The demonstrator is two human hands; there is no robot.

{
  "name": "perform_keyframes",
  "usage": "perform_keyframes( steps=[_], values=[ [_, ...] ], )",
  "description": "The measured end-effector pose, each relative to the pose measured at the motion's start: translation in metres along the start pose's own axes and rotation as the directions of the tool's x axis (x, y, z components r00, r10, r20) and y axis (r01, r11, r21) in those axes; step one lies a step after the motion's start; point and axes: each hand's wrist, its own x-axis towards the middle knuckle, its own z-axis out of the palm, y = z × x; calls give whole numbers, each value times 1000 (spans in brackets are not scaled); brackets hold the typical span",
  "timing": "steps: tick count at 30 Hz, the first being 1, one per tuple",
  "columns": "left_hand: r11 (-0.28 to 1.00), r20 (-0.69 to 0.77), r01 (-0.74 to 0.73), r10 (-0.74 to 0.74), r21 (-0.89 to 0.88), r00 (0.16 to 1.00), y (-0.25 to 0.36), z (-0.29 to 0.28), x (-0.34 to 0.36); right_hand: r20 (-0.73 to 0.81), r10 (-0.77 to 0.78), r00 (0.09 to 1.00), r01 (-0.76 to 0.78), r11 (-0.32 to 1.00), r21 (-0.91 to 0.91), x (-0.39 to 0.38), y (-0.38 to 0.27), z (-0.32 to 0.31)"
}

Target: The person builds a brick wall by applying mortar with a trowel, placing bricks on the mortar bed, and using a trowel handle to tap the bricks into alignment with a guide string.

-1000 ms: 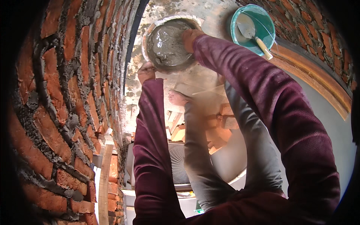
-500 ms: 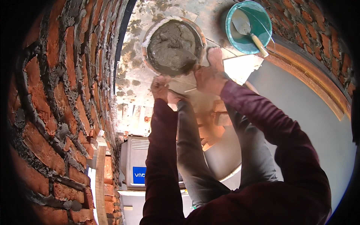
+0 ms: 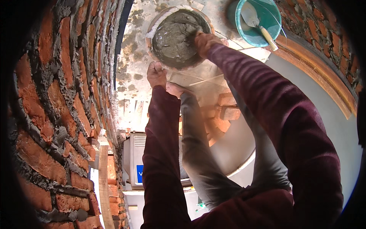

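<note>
A round basin (image 3: pixel 150 42) with a worn reddish rim and a pale crusted strip along its far left side stands in front of me. Wet grey mortar (image 3: pixel 177 38) fills it. My left hand (image 3: pixel 156 74) is closed at the near left rim, its fingertips on the edge. Over the right side of the mortar, my right hand (image 3: pixel 207 43) is closed in a grip. Whatever it holds is hidden beneath the fingers and in the mortar. My bare feet are beside the basin; the left foot (image 3: pixel 174 89) shows just right of my left wrist.
A teal bucket (image 3: pixel 275 26) at the far right holds a pointed trowel (image 3: pixel 267 37) with a pale handle. Brick walls (image 3: pixel 49 114) rise on both sides. Loose bricks (image 3: pixel 228 107) lie between my legs. A grey case (image 3: pixel 133 160) and a wooden strip (image 3: pixel 102 183) are at the near left.
My right hand has moved from the near right rim up and over the mortar. The mortar's surface has been stirred. My left hand stays at the near left rim.
</note>
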Motion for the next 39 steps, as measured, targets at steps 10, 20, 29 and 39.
perform_keyframes(
  steps=[10,20,29,39],
  values=[
    [965,5,194,-197,-178,980,24,12,-15,323,-192,927,-357,-186,915,-33,-18,46],
    [976,-34,203,-206,-77,978,24,8,-13,-448,-199,872,-394,-828,-399,-40,-53,35],
    [987,-44,101,-107,-122,993,18,13,-5,277,-145,950,-159,539,827,-134,17,-42],
    [993,-73,82,-89,-87,993,31,28,-13,173,-219,960,227,973,-29,-24,2,5]
  ],
)
